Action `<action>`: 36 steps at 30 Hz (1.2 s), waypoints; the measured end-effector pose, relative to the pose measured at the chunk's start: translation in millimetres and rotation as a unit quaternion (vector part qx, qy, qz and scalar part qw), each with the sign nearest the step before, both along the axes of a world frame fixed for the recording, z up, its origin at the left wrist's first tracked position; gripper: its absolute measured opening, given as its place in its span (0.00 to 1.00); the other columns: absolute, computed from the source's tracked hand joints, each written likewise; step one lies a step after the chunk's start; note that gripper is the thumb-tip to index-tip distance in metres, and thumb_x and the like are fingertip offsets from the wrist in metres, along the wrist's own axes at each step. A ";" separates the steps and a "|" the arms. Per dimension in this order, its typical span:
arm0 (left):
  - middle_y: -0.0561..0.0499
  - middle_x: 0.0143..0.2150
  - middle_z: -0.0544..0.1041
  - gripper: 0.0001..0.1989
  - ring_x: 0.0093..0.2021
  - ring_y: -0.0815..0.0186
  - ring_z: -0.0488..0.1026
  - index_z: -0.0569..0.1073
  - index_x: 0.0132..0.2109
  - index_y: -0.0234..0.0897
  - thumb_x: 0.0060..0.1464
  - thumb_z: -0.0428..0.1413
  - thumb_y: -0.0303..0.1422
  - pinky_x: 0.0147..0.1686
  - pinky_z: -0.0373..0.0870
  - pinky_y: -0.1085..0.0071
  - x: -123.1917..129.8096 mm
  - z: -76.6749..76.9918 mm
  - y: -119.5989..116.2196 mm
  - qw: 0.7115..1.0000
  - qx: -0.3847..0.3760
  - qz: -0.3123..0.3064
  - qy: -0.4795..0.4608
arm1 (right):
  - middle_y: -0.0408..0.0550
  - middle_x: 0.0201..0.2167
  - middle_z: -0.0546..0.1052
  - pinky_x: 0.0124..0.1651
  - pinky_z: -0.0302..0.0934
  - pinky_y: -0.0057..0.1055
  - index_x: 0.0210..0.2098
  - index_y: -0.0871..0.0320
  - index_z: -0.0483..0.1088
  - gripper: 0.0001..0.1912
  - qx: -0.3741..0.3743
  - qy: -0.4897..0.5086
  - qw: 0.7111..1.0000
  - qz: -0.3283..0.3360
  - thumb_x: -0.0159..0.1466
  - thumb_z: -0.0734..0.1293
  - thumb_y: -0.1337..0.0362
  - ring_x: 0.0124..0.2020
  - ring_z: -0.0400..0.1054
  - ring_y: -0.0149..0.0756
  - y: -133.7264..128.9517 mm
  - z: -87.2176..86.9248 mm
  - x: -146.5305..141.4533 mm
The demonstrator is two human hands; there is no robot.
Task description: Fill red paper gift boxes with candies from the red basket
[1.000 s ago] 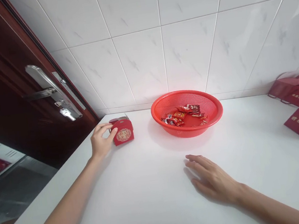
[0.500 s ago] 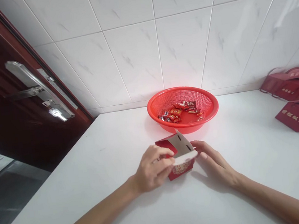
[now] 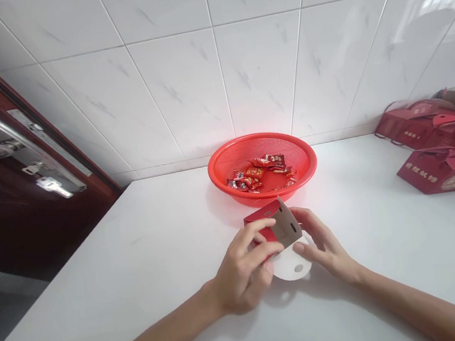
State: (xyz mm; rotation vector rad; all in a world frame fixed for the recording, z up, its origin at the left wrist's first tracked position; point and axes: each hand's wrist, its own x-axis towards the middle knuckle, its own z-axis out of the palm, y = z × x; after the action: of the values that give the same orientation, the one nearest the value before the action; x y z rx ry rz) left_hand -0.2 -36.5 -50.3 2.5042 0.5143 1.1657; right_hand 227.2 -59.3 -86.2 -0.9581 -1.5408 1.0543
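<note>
A small red paper gift box stands on the white tabletop with its top open and its grey-white inside showing. A rounded white flap with a hole hangs outward on the near side. My left hand grips the box's left side, two fingers reaching over the opening. On the other side, my right hand is closed around the right wall, its thumb at the edge by the white flap. Right behind the box sits a red plastic basket with several red-wrapped candies in it.
Several dark red gift boxes with handles are gathered at the table's right end. A tiled wall runs along the back. At left, beyond the table edge, is a brown door with a metal handle and keys.
The near flap has folded outward and down, showing its white face and hole. My right hand has closed in on the box's right side. The view has shifted a little to the right.
</note>
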 end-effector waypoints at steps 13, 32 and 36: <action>0.36 0.68 0.65 0.15 0.64 0.49 0.68 0.76 0.55 0.36 0.64 0.54 0.31 0.60 0.67 0.50 -7.4 16.9 18.5 0.976 0.062 0.175 0.110 | 0.53 0.62 0.70 0.62 0.67 0.45 0.67 0.46 0.56 0.31 0.090 -0.069 0.993 0.012 0.69 0.69 0.55 0.62 0.68 0.46 -1.4 -4.1 0.3; 0.46 0.65 0.72 0.12 0.69 0.48 0.65 0.75 0.31 0.41 0.56 0.58 0.44 0.65 0.65 0.50 -29.0 56.8 35.5 0.918 -0.360 0.132 0.098 | 0.58 0.65 0.67 0.56 0.74 0.41 0.73 0.44 0.55 0.30 0.307 -0.241 0.919 -0.056 0.73 0.63 0.65 0.59 0.72 0.46 -2.9 -8.5 -0.3; 0.48 0.74 0.61 0.24 0.74 0.48 0.56 0.74 0.59 0.47 0.53 0.60 0.38 0.68 0.61 0.51 -45.7 63.7 38.4 0.911 -0.356 0.061 0.198 | 0.52 0.52 0.77 0.48 0.75 0.36 0.73 0.44 0.51 0.33 0.226 -0.201 0.952 -0.052 0.73 0.65 0.59 0.47 0.76 0.41 -2.0 -7.9 1.4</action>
State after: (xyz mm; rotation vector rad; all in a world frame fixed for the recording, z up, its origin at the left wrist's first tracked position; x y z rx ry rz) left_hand -45.9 1.9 13.3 2.0517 1.0021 0.3646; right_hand 228.6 -61.3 -94.1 -0.9476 -1.9307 0.4081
